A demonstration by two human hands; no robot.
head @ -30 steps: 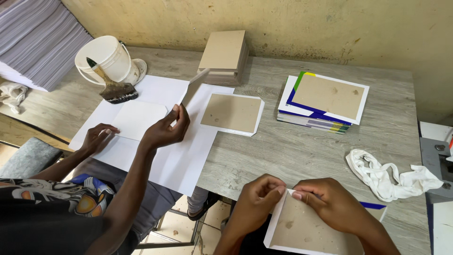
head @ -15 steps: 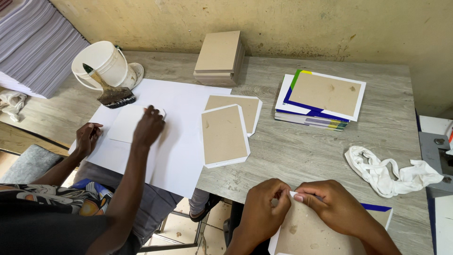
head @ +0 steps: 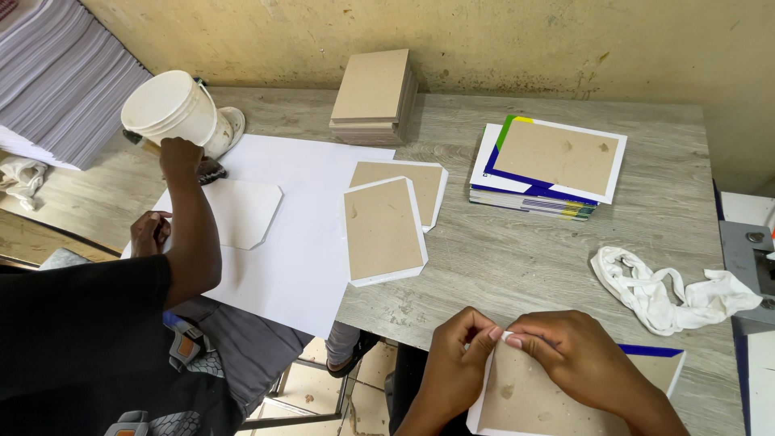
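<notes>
Fingers [head: 492,333] pinching board cover [head: 541,396] corner.

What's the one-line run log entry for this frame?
left hand: pinching white paper edge | right hand: pinching same edge | item: brown board at table front | co-worker's hand: at white bucket

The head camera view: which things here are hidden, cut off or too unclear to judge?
- Brown cardboard sheet with white paper border: its lower part is cut by the bottom edge; left hand and right hand cover its top corner.
- Dark brush: mostly hidden behind the co-worker's hand.
- White plastic bucket: its contents cannot be seen.
- Grey metal device: cut by the right edge.
</notes>
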